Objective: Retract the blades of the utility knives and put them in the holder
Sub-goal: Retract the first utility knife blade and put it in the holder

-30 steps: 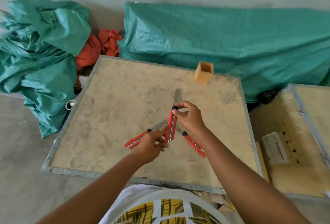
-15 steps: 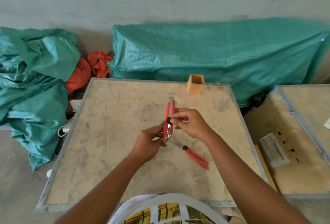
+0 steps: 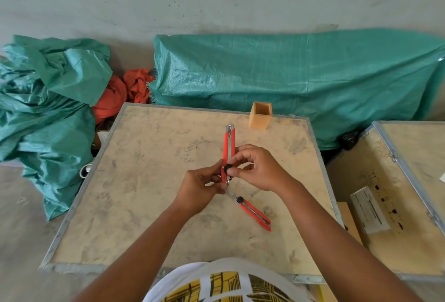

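I hold a red utility knife (image 3: 228, 144) upright over the middle of the wooden crate top (image 3: 149, 181); no blade shows past its metal tip. My left hand (image 3: 201, 185) pinches its lower end. My right hand (image 3: 258, 169) grips it at the black slider knob. A second red utility knife (image 3: 255, 212) lies on the crate just below my hands, its blade out and pointing up-left under my left hand. The small square wooden holder (image 3: 260, 115) stands open-topped at the far edge, to the right of the held knife.
Green tarpaulin (image 3: 289, 80) covers bulk behind the crate, and more of it is heaped at the left (image 3: 45, 99) with orange cloth (image 3: 113, 99). A second crate (image 3: 395, 193) with a white box (image 3: 368, 210) stands at the right.
The blade of the held knife has slid back into its handle, the slider knob moving down toward my hands. The knife that lay at the left a second ago is out of sight.
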Tool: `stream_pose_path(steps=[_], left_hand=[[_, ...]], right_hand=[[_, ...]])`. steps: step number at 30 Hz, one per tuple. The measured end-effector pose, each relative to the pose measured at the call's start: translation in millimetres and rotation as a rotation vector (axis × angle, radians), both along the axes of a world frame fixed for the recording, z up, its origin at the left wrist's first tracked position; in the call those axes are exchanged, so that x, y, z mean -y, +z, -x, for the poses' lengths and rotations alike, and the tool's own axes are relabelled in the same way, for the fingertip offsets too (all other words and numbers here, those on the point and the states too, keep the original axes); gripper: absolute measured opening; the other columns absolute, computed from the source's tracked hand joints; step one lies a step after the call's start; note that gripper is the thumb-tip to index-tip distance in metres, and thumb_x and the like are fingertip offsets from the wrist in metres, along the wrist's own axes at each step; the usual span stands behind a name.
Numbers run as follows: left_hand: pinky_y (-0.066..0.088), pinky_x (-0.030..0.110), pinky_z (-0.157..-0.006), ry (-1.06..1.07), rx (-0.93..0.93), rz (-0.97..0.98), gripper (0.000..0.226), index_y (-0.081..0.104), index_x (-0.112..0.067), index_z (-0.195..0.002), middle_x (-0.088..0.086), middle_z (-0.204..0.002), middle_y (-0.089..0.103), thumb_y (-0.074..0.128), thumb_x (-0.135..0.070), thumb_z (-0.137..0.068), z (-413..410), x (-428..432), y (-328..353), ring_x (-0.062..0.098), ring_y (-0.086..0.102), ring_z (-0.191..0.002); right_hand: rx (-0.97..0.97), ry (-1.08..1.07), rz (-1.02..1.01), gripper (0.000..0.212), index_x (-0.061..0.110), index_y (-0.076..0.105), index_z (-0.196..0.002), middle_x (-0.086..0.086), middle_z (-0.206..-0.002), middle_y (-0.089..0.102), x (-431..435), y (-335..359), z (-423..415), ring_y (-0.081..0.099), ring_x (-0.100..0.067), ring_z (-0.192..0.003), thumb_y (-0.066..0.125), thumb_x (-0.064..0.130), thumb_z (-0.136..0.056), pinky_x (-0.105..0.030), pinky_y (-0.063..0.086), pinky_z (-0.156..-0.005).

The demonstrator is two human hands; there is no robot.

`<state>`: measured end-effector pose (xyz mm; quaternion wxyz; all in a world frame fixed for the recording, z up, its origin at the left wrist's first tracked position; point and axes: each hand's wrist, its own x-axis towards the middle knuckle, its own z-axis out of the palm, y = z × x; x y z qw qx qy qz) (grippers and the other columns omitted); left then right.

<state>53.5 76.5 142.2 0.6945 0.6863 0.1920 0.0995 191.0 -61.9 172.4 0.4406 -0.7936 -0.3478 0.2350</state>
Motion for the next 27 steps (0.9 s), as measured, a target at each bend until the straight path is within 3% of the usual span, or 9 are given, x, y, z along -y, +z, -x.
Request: stream_pose_path(steps=[3,7,12,16,20,23,27], left_hand=[[0.063,0.033,-0.073,0.008,-0.003,-0.014,0.061,0.064,-0.024,-0.124,0.008,-0.091,0.074,0.074,0.014,-0.077,0,10,5,0.01,0.065,-0.077],[0.063,0.034,-0.073,0.031,0.005,-0.036,0.059,0.066,-0.02,-0.124,0.016,-0.096,0.075,0.074,0.014,-0.077,-4,26,13,0.013,0.067,-0.079],[0.063,0.036,-0.075,0.04,-0.005,-0.083,0.059,0.065,-0.017,-0.127,0.009,-0.094,0.077,0.075,0.013,-0.077,-14,45,16,0.013,0.07,-0.08],[0.064,0.036,-0.075,0.055,-0.007,-0.066,0.058,0.065,-0.016,-0.127,0.016,-0.096,0.076,0.073,0.015,-0.078,-23,59,21,0.013,0.068,-0.079],[0.063,0.034,-0.075,0.062,-0.02,-0.068,0.059,0.066,-0.024,-0.123,0.006,-0.091,0.077,0.073,0.014,-0.078,-31,71,25,0.014,0.068,-0.076],[0.063,0.034,-0.076,0.078,-0.031,-0.074,0.059,0.066,-0.023,-0.124,0.009,-0.091,0.077,0.071,0.015,-0.079,-37,74,25,0.016,0.068,-0.076],[0.062,0.029,-0.075,0.061,-0.057,-0.101,0.06,0.065,-0.02,-0.127,0.004,-0.094,0.078,0.071,0.015,-0.079,-51,73,24,0.014,0.069,-0.077]], right_hand=[[0.042,0.008,-0.011,0.019,0.021,0.076,-0.093,0.008,-0.107,0.068,10,3,-1,0.07,-0.007,-0.095,0.086,0.017,-0.078,-0.034,0.062,-0.079],[0.07,0.061,-0.014,0.029,0.026,0.078,-0.109,0.01,-0.117,0.065,25,8,-6,0.067,-0.005,-0.1,0.083,0.018,-0.082,-0.025,0.06,-0.079],[0.132,0.023,-0.064,0.022,0.02,0.076,-0.096,0.007,-0.108,0.066,42,11,-13,0.069,-0.006,-0.091,0.087,0.02,-0.077,-0.019,0.055,-0.069],[0.072,0.069,-0.059,0.03,0.025,0.076,-0.109,0.007,-0.115,0.067,56,14,-25,0.069,-0.006,-0.098,0.084,0.02,-0.081,-0.021,0.057,-0.073],[0.131,0.042,-0.081,0.021,0.018,0.078,-0.097,0.007,-0.107,0.068,63,11,-33,0.068,-0.006,-0.089,0.087,0.02,-0.078,-0.021,0.057,-0.068],[0.162,0.019,-0.101,0.023,0.017,0.075,-0.094,0.008,-0.104,0.068,64,6,-37,0.068,-0.007,-0.087,0.088,0.024,-0.076,-0.02,0.058,-0.066],[0.003,-0.04,-0.161,0.026,0.024,0.073,-0.11,0.01,-0.111,0.072,65,-2,-53,0.071,-0.007,-0.094,0.079,0.03,-0.086,-0.022,0.06,-0.077]])
